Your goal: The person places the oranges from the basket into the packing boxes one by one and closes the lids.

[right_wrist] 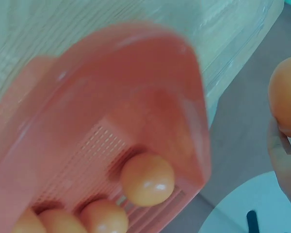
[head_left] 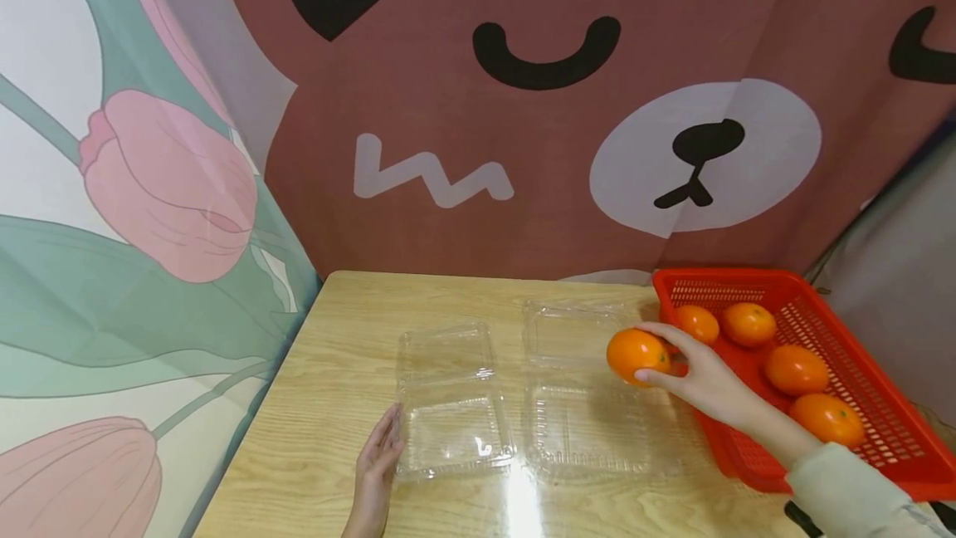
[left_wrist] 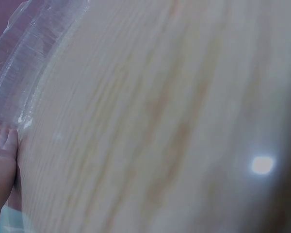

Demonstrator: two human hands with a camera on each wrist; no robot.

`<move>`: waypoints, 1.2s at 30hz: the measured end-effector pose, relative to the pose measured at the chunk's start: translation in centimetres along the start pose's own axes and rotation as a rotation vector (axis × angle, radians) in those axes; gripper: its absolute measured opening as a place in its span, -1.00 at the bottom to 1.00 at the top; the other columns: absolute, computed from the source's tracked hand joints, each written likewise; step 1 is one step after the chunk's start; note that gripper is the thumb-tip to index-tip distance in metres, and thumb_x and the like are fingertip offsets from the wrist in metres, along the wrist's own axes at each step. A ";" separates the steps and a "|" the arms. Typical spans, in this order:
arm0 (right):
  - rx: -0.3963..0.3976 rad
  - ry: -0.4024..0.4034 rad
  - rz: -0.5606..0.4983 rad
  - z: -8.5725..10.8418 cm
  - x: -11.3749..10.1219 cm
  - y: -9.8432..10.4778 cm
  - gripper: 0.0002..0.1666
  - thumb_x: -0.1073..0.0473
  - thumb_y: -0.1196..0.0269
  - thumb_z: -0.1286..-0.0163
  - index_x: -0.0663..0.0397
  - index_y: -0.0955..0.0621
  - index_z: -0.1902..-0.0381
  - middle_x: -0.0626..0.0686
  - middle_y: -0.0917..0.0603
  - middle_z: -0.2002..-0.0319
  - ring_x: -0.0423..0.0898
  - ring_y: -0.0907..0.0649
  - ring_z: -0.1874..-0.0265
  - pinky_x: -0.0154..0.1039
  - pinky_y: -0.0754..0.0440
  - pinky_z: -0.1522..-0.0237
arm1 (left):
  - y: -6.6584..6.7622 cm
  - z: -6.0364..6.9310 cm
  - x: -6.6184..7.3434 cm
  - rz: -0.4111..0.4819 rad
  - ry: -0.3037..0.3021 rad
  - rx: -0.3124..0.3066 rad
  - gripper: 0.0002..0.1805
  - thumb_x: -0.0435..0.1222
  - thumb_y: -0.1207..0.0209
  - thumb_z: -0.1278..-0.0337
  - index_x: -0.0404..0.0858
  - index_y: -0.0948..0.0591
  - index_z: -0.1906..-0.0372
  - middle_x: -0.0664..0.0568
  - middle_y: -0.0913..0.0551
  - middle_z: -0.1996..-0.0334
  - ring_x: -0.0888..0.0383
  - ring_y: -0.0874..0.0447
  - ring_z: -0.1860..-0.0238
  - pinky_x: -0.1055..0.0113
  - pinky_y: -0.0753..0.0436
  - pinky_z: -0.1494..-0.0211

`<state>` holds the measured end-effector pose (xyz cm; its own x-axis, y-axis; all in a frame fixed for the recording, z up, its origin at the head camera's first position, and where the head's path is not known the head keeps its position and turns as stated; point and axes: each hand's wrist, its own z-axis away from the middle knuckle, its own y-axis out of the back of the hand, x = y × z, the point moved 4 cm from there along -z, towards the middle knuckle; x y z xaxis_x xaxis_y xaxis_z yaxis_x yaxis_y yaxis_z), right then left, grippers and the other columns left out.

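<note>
In the head view the right hand (head_left: pixel 698 368) grips an orange fruit (head_left: pixel 637 357) between thumb and fingers, above the right clear plastic container (head_left: pixel 590 430) and left of the red basket (head_left: pixel 747 275). The right wrist view shows that fruit (right_wrist: pixel 287 97) at the right edge, held by the hand (right_wrist: pixel 286 160). The left hand (head_left: pixel 378 461), fingers fairly straight, touches the left side of the other clear container (head_left: pixel 454 430), whose lid lies open behind it. In the left wrist view the hand (left_wrist: pixel 2 160) rests beside the clear plastic (left_wrist: pixel 26 63).
Several orange fruits (head_left: pixel 796 369) lie in the red basket at the right of the wooden table (head_left: pixel 299 438). Behind the table hangs a cloth with a bear face (head_left: pixel 560 231), and a tulip-patterned cloth (head_left: pixel 172 189) hangs at the left.
</note>
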<state>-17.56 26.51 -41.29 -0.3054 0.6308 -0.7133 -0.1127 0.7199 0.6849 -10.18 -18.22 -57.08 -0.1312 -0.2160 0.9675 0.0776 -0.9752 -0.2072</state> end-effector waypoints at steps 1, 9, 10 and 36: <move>-0.001 0.005 -0.011 -0.1 -0.2 -0.4 -0.24 0.07 -0.45 -0.23 0.05 -0.43 -0.35 0.13 -0.55 -0.13 -0.01 -0.58 0.17 -0.31 -0.64 0.26 | 0.0 0.0 0.0 -0.002 0.001 -0.001 -0.34 -0.30 0.05 -0.47 -0.32 -0.03 -0.55 -0.13 0.03 -0.56 -0.07 0.15 -0.54 0.62 -0.20 -0.29; -0.025 0.013 -0.132 -0.3 -3.3 -4.2 -0.27 0.10 -0.44 -0.23 0.12 -0.47 -0.32 0.20 -0.55 -0.21 0.04 -0.60 0.05 -0.23 -0.65 0.12 | 0.0 0.1 0.1 -0.006 -0.006 -0.003 -0.34 -0.31 0.07 -0.49 -0.35 -0.02 -0.54 -0.15 0.03 -0.55 -0.10 0.16 -0.54 0.63 -0.23 -0.26; -0.032 0.026 -0.147 -0.3 -3.7 -4.7 -0.28 0.11 -0.45 -0.23 0.12 -0.47 -0.32 0.20 -0.54 -0.21 0.06 -0.60 0.03 -0.23 -0.65 0.11 | 0.0 0.1 0.1 -0.009 -0.006 -0.002 -0.34 -0.31 0.07 -0.48 -0.35 -0.02 -0.54 -0.15 0.03 -0.55 -0.10 0.16 -0.54 0.63 -0.23 -0.26; -0.288 0.127 -0.203 -1.9 -8.1 -14.1 -0.29 -0.06 -0.45 -0.20 -0.16 -0.49 -0.30 -0.04 -0.53 -0.24 -0.02 -0.54 -0.13 -0.08 -0.57 -0.09 | -0.2 0.3 0.3 -0.013 0.005 -0.008 -0.34 -0.31 0.07 -0.48 -0.36 -0.02 -0.54 -0.16 0.04 -0.56 -0.09 0.18 -0.55 0.54 -0.16 -0.34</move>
<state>-15.30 10.65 -44.91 -0.3626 0.4299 -0.8268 -0.4384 0.7042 0.5585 -9.98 -18.13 -56.70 -0.1373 -0.2037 0.9694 0.0682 -0.9782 -0.1959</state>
